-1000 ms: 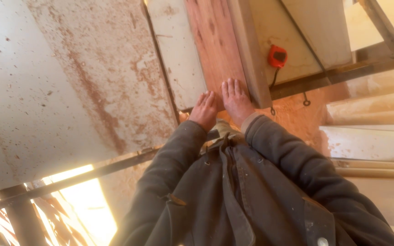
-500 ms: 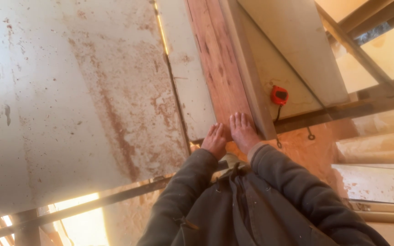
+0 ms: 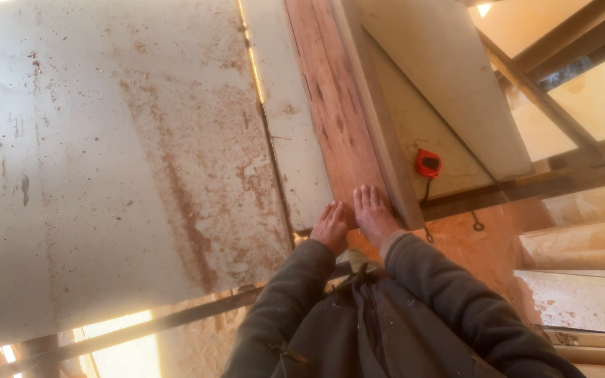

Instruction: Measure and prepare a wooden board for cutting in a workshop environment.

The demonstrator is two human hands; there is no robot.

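My left hand (image 3: 330, 228) and my right hand (image 3: 373, 214) lie flat, side by side, on the near end of a long reddish wooden plank (image 3: 330, 112). The fingers are stretched out along the plank and hold nothing. Both arms are in dark grey sleeves (image 3: 449, 301). A small red tape measure (image 3: 428, 163) with a dark cord sits just right of my right hand, on a pale panel (image 3: 414, 133).
A large pale sheet with rusty brown stains (image 3: 120, 175) fills the left side. A dark metal bar (image 3: 176, 318) crosses below it, and another bar (image 3: 519, 189) runs right. Pale boards (image 3: 582, 245) stack at the right, with timber framing (image 3: 547, 98) above.
Both hands stay flat on the plank's end. The view has shifted, so the hands and the tape measure sit lower in the picture and more of the stained sheet shows.
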